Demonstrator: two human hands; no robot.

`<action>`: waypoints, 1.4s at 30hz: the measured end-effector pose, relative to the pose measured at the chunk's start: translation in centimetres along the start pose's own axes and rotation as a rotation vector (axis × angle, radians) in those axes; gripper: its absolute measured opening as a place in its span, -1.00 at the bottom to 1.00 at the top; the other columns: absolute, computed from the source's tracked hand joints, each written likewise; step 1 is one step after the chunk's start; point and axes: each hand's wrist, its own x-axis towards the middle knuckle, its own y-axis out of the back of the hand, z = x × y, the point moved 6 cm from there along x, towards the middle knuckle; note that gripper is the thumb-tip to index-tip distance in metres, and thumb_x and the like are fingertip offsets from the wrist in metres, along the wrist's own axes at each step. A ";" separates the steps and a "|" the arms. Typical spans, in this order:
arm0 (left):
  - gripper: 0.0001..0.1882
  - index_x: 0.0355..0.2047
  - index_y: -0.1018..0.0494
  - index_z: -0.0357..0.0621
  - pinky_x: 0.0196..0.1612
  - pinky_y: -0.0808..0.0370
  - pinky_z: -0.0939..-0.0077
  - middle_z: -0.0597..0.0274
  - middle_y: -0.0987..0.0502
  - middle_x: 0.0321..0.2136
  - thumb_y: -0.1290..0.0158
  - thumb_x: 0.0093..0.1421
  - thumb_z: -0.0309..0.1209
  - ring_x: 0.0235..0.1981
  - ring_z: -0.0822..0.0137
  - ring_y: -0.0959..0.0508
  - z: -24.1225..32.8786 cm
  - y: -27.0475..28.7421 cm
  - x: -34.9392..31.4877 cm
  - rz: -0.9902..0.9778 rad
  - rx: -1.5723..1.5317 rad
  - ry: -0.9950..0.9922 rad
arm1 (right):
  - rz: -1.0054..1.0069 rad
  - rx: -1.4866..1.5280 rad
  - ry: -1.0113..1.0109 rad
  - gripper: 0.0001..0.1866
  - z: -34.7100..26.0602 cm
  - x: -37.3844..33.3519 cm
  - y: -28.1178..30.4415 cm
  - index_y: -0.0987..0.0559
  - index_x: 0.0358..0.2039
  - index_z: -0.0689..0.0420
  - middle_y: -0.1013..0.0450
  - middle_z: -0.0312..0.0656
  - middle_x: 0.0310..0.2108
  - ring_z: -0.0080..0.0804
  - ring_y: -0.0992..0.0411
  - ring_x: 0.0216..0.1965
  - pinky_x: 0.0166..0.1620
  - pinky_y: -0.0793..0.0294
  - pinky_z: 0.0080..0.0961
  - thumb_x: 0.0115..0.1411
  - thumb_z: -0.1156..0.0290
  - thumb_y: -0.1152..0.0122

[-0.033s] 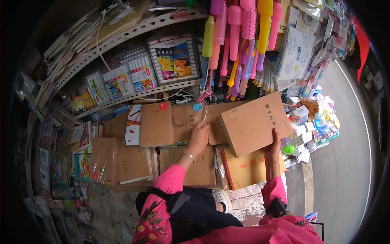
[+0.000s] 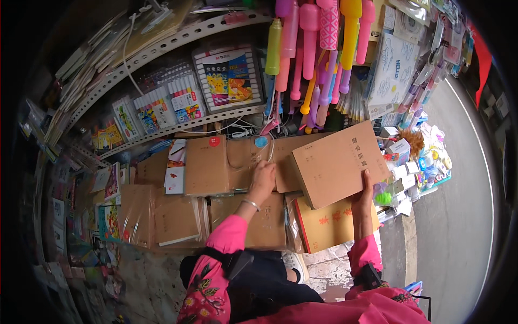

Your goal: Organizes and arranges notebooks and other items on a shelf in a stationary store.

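Note:
My right hand (image 2: 362,198) grips a thick stack of brown-covered exercise books (image 2: 337,167) by its lower right edge, thumb on top and the other fingers hidden underneath. The stack is tilted above the other books. Its lower edge overlaps a yellow-brown notebook (image 2: 332,229) with a red spine. My left hand (image 2: 263,181) is closed over a plastic-wrapped pack of brown books (image 2: 245,148) with a blue round sticker. A thin white cord (image 2: 272,144) runs down to its fingertips. Whether the fingers pinch the cord or the plastic wrap is unclear.
Further wrapped brown books (image 2: 178,221) cover the display. Behind them, a perforated metal shelf (image 2: 216,116) carries boxed marker sets (image 2: 229,75). Colourful tube-shaped toys (image 2: 310,48) hang above. Small toys and boxes (image 2: 426,162) crowd the right end, beside a grey road (image 2: 453,232).

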 end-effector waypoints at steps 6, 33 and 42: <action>-0.78 -0.30 -0.51 -0.18 -0.21 -0.36 0.24 0.11 -0.40 -0.42 -0.09 -0.01 -0.45 -0.32 0.11 -0.44 -3.8 -2.4 1.2 0.003 -0.012 0.162 | 0.023 -0.004 0.028 -0.45 0.2 0.8 0.7 -0.27 0.05 0.16 -0.38 -0.16 -0.10 -0.41 -0.40 -0.08 -0.07 -0.43 -0.48 0.11 0.19 -0.19; -0.88 -0.45 -0.49 -0.05 -0.20 -0.25 0.28 0.25 -0.42 -0.43 -0.15 -0.07 -0.45 -0.29 0.22 -0.44 -1.7 -2.2 2.4 -0.045 0.444 0.164 | 0.084 -0.165 0.023 -0.28 0.4 0.8 1.5 -0.22 0.12 0.13 -0.34 -0.15 -0.01 -0.39 -0.35 -0.01 -0.03 -0.40 -0.43 0.07 -0.03 -0.17; -0.94 -0.42 -0.44 -0.05 -0.17 -0.22 0.28 0.21 -0.40 -0.39 -0.03 0.09 -0.39 -0.22 0.21 -0.40 -2.1 -1.8 1.4 -0.056 0.415 0.111 | 0.085 -0.174 0.027 -0.29 0.2 0.8 1.3 -0.23 0.11 0.13 -0.35 -0.16 -0.02 -0.41 -0.36 -0.02 -0.04 -0.40 -0.45 0.07 -0.03 -0.16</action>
